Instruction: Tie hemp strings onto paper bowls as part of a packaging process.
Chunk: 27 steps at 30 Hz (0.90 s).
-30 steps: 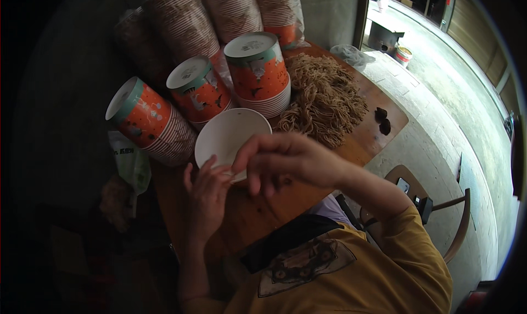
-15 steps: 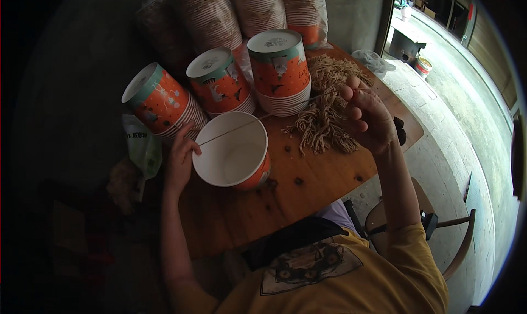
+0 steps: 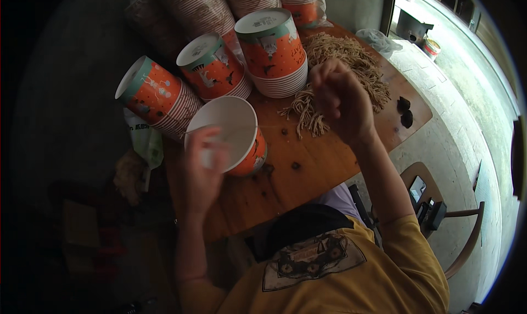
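A white-lined paper tub [image 3: 253, 156] with an orange printed outside lies tilted on the wooden table, its mouth facing me. My left hand [image 3: 206, 163] is in front of its left rim, smeared by motion, so its fingers cannot be read. A thin cord [image 3: 269, 127] runs faintly across the tub's mouth toward the right. Raised over the table, right of the tub, my right hand [image 3: 341, 103] has its fingers bent together; blur hides what they hold. Behind and beside that hand lies a heap of tan cords [image 3: 354, 59], some trailing toward the tub.
Upside-down stacks of orange and green tubs [image 3: 270, 48] stand behind the tilted one. Plastic-wrapped tub stacks [image 3: 197, 9] rise against the wall. Two small black objects [image 3: 405, 112] lie near the table's right edge. A wooden chair [image 3: 422, 185] with a phone on it stands at right.
My left hand has come off the tub's left rim and moved right, across its mouth. My right hand has moved slightly left. The view has shifted a little.
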### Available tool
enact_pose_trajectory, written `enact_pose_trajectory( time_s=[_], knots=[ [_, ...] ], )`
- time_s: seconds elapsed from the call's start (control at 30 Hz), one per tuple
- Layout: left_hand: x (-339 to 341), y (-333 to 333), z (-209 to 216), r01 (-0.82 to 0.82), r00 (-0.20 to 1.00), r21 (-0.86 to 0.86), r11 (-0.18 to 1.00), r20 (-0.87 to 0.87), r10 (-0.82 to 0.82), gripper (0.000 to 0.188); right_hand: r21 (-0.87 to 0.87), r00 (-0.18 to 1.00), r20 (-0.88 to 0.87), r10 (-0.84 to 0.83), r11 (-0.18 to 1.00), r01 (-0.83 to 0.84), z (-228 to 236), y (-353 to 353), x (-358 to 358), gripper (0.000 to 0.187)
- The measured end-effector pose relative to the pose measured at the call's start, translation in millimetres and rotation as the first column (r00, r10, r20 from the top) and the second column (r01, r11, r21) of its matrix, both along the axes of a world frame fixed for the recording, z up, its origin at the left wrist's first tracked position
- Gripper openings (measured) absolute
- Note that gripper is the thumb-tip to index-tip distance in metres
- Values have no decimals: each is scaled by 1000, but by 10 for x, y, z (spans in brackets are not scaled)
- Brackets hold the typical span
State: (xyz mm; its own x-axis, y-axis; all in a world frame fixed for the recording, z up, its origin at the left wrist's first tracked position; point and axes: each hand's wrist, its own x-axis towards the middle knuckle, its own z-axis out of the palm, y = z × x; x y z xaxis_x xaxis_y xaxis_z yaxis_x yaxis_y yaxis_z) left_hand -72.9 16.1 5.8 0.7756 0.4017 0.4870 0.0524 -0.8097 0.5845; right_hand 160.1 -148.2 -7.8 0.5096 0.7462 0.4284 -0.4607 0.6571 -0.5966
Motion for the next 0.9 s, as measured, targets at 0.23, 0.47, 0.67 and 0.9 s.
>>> enact_pose_trajectory(
  time_s=[0.23,0.47,0.67,0.9],
  knots=[
    [131,-206,-94,-35,967,-138,990,-257,-2,33,-239,849,498,-176,914,329,-313,159,-511,16],
    [4,-16,154,-41,952,-455,890,-287,-103,45,-182,502,832,-237,738,650,-287,125,-777,12],
    [-62,47,187,-36,963,-573,819,-240,-125,45,-177,393,903,-173,684,708,-305,314,-924,11],
    [-122,78,193,-32,956,-568,822,-258,-142,45,-196,385,908,-165,646,738,-305,466,-1004,12]
  ],
)
